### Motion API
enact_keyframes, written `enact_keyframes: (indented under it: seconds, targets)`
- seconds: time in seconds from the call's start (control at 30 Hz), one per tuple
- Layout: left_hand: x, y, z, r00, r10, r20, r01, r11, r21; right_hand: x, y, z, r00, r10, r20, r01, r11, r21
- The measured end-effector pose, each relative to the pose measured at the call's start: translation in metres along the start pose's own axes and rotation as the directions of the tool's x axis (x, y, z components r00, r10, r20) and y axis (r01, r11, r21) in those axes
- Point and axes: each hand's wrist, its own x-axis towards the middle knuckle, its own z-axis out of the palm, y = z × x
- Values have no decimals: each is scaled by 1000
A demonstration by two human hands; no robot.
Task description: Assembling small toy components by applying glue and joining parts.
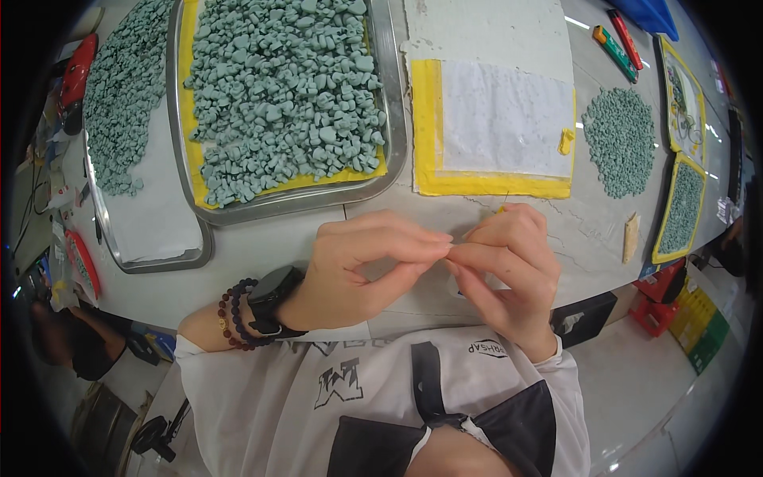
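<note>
My left hand [367, 266] and my right hand [509, 262] meet fingertip to fingertip just above the pale tabletop [262, 246]. They pinch something very small between them; only a sliver of yellow [501, 210] shows above my right fingers. I cannot tell what the piece is. A dark watch [270, 296] and a bead bracelet [233, 314] sit on my left wrist. Right beyond my hands lies a yellow-edged white sheet [497, 127] with one small yellow piece [566, 141] on its right edge.
A metal tray [389, 95] piled with grey-green pieces stands at the back left, a second tray [151, 215] further left. A loose heap of the same pieces [620, 139] lies to the right, with yellow-rimmed trays [682, 208] beyond. Pens [616, 49] at the back.
</note>
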Motion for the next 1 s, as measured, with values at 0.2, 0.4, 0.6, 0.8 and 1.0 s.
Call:
enact_keyframes:
  seconds: [0.2,0.4,0.6,0.8,1.0]
  targets:
    - [1,3,0,1000,11,-19,-10,999,43,0,-3,3,1000,-11,-21,11,999,-30]
    - [1,10,8,963,-233,-135,169,914,-370,-2,-3,3,997,0,-78,1,1000,20]
    - [2,1,0,1000,13,-18,-13,1000,3,-3,-3,2,998,12,-62,-12,1000,-5]
    - [2,2,-3,1000,7,-10,-7,1000,-12,-2,-6,5,998,-36,-50,30,992,-121]
    - [1,18,-6,1000,3,17,-4,997,75,-7,-9,7,995,-81,-49,71,981,-181]
